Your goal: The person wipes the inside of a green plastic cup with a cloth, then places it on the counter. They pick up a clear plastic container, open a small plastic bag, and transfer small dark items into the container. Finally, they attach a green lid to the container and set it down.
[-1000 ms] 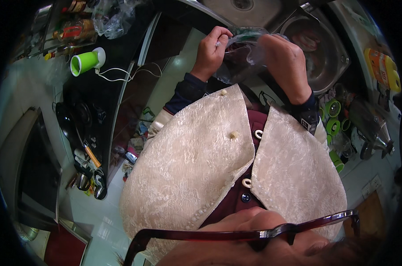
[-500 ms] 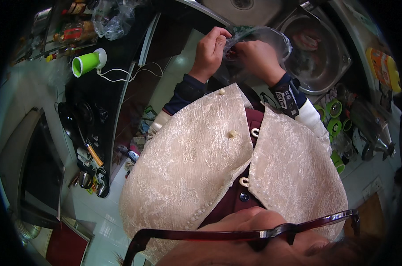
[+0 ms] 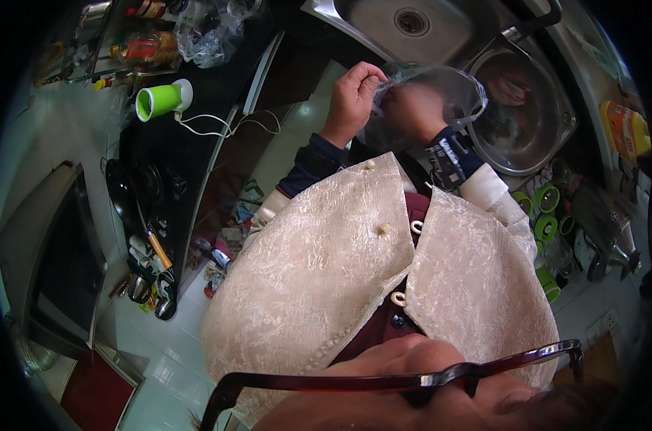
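A clear plastic bag (image 3: 464, 92) hangs with its mouth spread in front of the sink. My left hand (image 3: 351, 103) pinches the bag's edge on the left side, thumb and fingers closed together. My right hand (image 3: 415, 113) reaches into the bag up to about the wrist. Motion blur and the bag's film hide its fingers, so what they touch is not visible. A bit of dark green (image 3: 405, 72) shows at the far edge of the bag. Right of the bag, a reddish-pink piece that looks like raw meat (image 3: 511, 89) lies in the round metal basin (image 3: 562, 136).
Ahead is a rectangular metal basin (image 3: 369, 32) with a faucet (image 3: 531, 27) between the basins. A green cup-shaped device (image 3: 158, 101) with a white cord sits on the black counter at left. A wok (image 3: 121, 190) is nearer. A yellow-orange jug (image 3: 623, 131) and green-rimmed containers (image 3: 547, 226) are at right.
My right hand has moved deeper into the bag and become blurred. The left hand keeps its pinch on the bag. The whole view has shifted, showing more of the rectangular basin.
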A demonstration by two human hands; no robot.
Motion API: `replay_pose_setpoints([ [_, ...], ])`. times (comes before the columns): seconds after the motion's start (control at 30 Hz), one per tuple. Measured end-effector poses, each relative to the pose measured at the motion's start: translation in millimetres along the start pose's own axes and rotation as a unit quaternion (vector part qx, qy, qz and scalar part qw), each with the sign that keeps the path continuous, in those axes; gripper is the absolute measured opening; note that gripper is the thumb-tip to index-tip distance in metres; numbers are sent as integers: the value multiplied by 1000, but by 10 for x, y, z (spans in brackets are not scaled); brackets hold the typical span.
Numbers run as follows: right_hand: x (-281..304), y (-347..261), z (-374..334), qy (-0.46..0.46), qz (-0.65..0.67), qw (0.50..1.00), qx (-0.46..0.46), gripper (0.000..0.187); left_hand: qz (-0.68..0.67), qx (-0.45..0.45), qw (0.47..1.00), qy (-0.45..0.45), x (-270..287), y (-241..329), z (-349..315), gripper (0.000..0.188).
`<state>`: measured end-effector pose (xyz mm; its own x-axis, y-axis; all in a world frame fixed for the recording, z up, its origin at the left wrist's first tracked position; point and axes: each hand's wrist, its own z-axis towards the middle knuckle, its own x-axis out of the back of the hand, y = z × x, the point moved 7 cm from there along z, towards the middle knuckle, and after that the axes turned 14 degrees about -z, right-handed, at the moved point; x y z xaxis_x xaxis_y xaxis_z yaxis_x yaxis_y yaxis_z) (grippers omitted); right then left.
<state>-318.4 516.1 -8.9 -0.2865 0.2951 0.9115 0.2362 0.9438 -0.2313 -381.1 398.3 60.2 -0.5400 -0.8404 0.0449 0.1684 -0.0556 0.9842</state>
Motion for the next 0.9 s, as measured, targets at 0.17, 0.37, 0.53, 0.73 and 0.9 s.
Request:
replay_pose_setpoints([
  [0.17, 227, 264, -142, 18, 25, 1000, 5, 22, -2, 28, 1000, -3, 62, -63, 24, 10],
  [0.37, 380, 415, -355, 46, 83, 995, 18, 22, -25, 22, 999, -13, 4, -37, 79, 10],
  [0.53, 419, 463, -386, 100, 109, 989, 19, 22, -34, 7, 999, -26, -43, -17, 118, 11],
  [0.73, 289, 251, -328, 101, 7, 993, 57, 19, -30, 15, 999, -29, -67, -4, 114, 11],
  [0.9, 425, 261, -351, 167, 94, 979, 72, 17, -32, 30, 999, -21, 15, -29, 85, 13],
])
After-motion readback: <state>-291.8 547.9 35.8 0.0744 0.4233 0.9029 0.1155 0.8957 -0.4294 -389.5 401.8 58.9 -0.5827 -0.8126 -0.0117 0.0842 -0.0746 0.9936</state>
